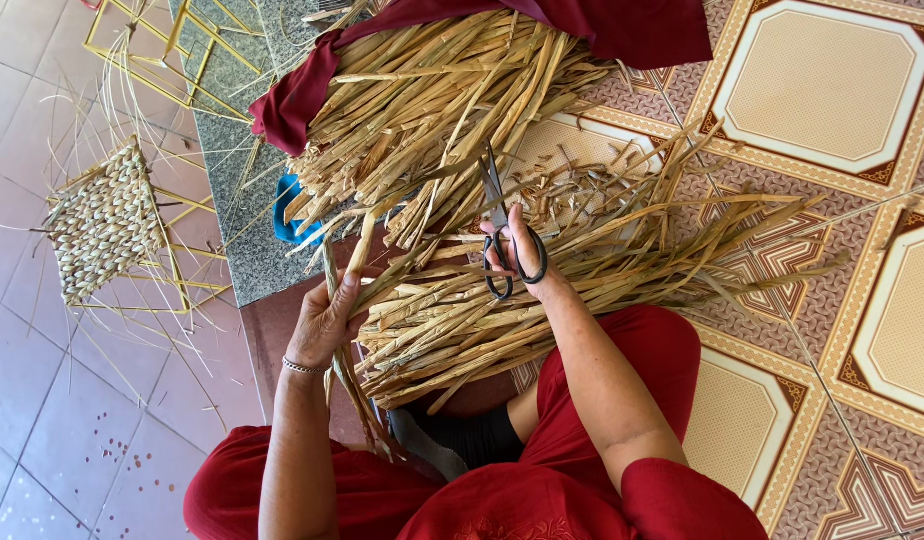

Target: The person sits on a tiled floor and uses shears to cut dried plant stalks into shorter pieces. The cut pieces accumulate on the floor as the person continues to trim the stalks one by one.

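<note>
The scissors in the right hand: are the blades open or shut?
Shut, or nearly: the scissors' blades lie together as one narrow dark line pointing away, while the right hand grips the black loops above the dried stalks.

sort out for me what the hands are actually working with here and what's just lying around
In hand:
- scissors, held in the right hand
- dried reed stalks, gripped by the left hand
- reed pile on the lap

Lying about:
- woven mat piece on a yellow wire frame
- dark red cloth over the far bundle
- blue object, half hidden
</note>
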